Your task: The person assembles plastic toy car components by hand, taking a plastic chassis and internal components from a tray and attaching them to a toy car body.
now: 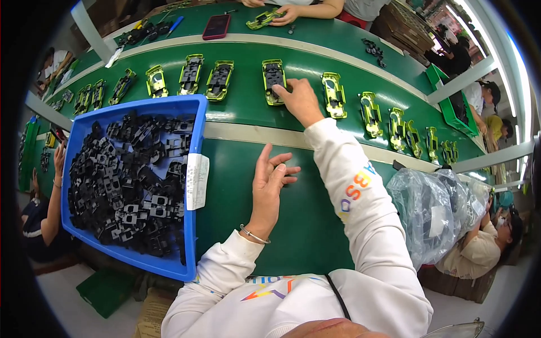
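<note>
White printed label on the side of the blue bin (194, 236), rainbow lettering down the white sleeve (372, 208). Right arm's reaching forward, right hand (302, 100) touching a lime-and-black toy car body (273, 76) in the row on the green desk (310, 225), can't tell if it's actually gripping. Left hand (268, 188) hangs loose, fingers spread, nearer the person.

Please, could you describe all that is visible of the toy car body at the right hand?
The toy car body has a shiny yellow-green shell, plastic by its look, around a black inner part. It lies on the green surface, its length running roughly up the picture. The right hand touches its right side and hides a little of it.
</note>
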A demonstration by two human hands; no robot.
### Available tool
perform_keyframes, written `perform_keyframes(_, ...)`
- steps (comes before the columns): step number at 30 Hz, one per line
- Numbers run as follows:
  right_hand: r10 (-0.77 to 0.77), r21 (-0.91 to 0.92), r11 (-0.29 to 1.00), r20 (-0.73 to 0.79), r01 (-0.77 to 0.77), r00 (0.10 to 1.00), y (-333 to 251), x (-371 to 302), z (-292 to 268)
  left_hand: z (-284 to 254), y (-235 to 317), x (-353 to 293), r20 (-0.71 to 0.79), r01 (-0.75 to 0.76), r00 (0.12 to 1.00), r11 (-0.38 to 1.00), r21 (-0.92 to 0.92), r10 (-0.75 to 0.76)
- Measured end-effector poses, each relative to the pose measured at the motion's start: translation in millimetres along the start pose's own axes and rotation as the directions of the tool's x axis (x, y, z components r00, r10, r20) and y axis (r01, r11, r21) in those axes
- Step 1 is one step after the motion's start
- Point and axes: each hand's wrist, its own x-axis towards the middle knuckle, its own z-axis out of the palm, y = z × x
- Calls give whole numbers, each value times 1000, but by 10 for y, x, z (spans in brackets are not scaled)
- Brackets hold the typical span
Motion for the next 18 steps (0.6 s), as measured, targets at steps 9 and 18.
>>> perform_keyframes(9, -35, -147, 989, -151, 13, 988, 892, -159, -625, -41, -2, 6, -4, -6, 1000, 1000, -13, 5)
perform_keyframes(18, -192, 203, 975, 572, 89, 797, -240, -1381, -1258, -18, -90, 11, -76, 90, 989, 921, -380, -127)
